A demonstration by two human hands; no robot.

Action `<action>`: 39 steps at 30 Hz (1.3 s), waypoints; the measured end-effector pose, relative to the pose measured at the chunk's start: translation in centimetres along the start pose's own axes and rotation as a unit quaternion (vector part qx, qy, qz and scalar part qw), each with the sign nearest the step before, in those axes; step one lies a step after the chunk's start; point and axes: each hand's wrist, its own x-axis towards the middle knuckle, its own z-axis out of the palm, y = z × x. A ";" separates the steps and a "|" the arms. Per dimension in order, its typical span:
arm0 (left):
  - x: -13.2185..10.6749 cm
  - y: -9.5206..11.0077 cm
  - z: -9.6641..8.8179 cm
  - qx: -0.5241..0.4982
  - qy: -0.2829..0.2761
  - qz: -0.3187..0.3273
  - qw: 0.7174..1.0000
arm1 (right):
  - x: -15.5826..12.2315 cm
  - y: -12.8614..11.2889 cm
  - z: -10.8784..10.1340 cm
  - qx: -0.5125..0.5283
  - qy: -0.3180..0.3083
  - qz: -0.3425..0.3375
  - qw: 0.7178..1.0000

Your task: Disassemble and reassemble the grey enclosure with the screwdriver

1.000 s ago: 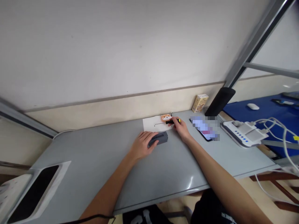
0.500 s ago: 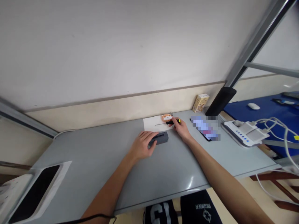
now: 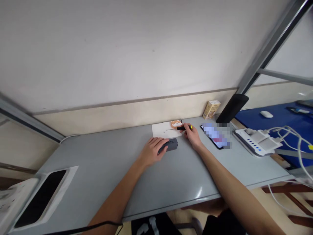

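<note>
The block lay on the surface, nearer than the paper. The phone lay right of both, with the power strip farther right. The carton stood at the far edge.

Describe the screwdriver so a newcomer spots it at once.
On the grey desk, find the white paper by the wall. The right hand, at the paper's right end, holds the screwdriver, shaft pointing left. Its yellow-marked black handle sets it apart from the grey block.

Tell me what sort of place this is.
Likely a shared living space, perhaps a dormitory: a grey desk stands along the wall, a metal post rises near its right end, and the desk bears a power strip with chargers.
</note>
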 end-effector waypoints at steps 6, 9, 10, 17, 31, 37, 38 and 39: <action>0.0 0.0 0.1 -0.003 0.011 0.001 1.000 | 0.0 0.3 0.0 -0.012 -0.012 -0.005 1.000; 0.0 0.0 0.2 -0.005 0.014 -0.004 1.000 | -0.1 0.3 0.1 -0.018 -0.033 -0.015 0.999; -0.1 -0.1 0.2 -0.006 0.012 -0.005 1.000 | -0.1 0.3 0.2 -0.017 -0.039 -0.019 0.999; 0.0 0.1 0.2 -0.002 0.008 -0.006 1.000 | -0.2 0.2 0.2 0.005 -0.048 -0.006 0.999; 0.2 0.5 -0.4 -0.003 0.026 -0.011 1.000 | 0.4 -0.5 -0.8 0.229 -0.012 0.039 0.973; 0.2 0.8 -0.3 0.005 0.005 -0.007 1.000 | 0.4 -0.5 -1.2 0.279 0.006 0.052 0.959; 0.2 0.8 -0.2 0.009 0.008 -0.008 1.000 | 0.3 -0.6 -1.3 0.281 0.011 0.051 0.958; 0.2 0.9 -0.1 0.013 0.013 -0.009 1.000 | 0.3 -0.7 -1.4 0.280 0.014 0.050 0.959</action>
